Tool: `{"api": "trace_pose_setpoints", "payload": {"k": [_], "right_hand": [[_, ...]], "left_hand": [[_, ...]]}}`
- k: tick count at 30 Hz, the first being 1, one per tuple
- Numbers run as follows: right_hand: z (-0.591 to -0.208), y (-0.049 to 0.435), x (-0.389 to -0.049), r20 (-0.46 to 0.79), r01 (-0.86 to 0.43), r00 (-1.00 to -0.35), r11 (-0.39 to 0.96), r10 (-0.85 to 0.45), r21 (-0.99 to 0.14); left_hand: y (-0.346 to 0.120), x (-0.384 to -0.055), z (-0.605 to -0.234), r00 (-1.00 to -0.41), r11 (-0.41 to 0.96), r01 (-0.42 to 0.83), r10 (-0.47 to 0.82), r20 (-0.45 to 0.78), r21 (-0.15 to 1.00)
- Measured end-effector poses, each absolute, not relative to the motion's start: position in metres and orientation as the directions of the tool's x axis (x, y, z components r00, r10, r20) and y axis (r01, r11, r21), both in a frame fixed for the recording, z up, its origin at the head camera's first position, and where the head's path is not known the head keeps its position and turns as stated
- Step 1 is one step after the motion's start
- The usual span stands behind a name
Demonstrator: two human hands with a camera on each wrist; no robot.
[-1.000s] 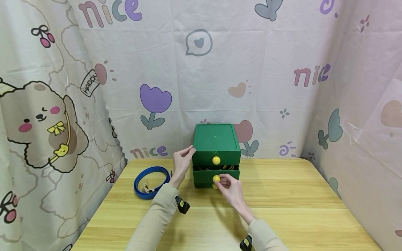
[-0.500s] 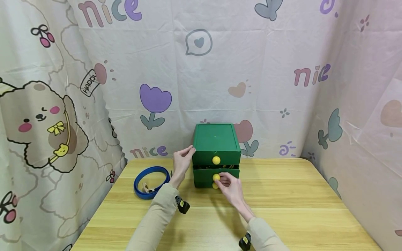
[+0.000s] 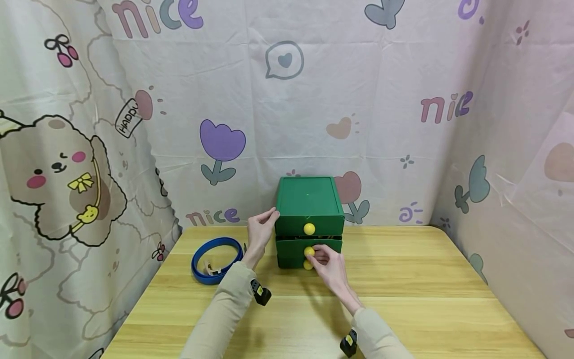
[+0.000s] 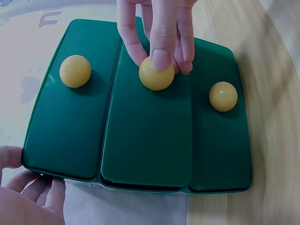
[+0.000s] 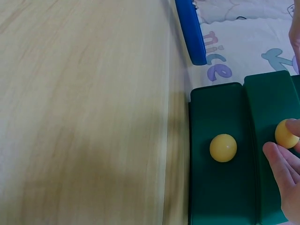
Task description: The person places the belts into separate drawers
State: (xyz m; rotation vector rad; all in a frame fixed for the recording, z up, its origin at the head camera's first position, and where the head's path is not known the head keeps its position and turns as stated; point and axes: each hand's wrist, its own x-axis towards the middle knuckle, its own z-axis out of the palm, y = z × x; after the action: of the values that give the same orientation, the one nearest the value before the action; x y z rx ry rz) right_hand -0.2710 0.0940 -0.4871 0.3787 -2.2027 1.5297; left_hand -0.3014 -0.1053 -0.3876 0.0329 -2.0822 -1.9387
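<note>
A green three-drawer cabinet (image 3: 308,196) with round yellow knobs stands on the table. My right hand (image 3: 331,269) pinches the yellow knob (image 4: 152,79) of the middle drawer (image 4: 147,136) between thumb and fingers. That drawer sticks out slightly beyond the top and bottom ones, with a narrow dark gap above its front in the head view; its contents are almost hidden. My left hand (image 3: 260,232) grips the cabinet's upper left front corner, thumb and fingertips against the edge. The top drawer knob (image 4: 75,71) and bottom drawer knob (image 4: 223,96) are untouched.
A coiled blue belt (image 3: 195,264) with a metal buckle (image 3: 214,271) lies on the wooden table (image 3: 417,279), left of the cabinet. Behind it hangs a printed curtain (image 3: 305,109), with more curtain along both sides.
My right hand has pushed the middle drawer slightly further in, and the gap showing its contents has narrowed. The left hand keeps its place on the cabinet corner.
</note>
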Motion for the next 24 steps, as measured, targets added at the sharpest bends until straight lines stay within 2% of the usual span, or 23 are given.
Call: {"api": "trace_pose_setpoints", "payload": {"k": [24], "right_hand": [[-0.4867, 0.093, -0.2785, 0.494, -0.447, -0.869, 0.378, 0.034, -0.811]], "left_hand": [[-0.1054, -0.3019, -0.3889, -0.955, 0.085, 0.195, -0.211, 0.209, 0.977]]}}
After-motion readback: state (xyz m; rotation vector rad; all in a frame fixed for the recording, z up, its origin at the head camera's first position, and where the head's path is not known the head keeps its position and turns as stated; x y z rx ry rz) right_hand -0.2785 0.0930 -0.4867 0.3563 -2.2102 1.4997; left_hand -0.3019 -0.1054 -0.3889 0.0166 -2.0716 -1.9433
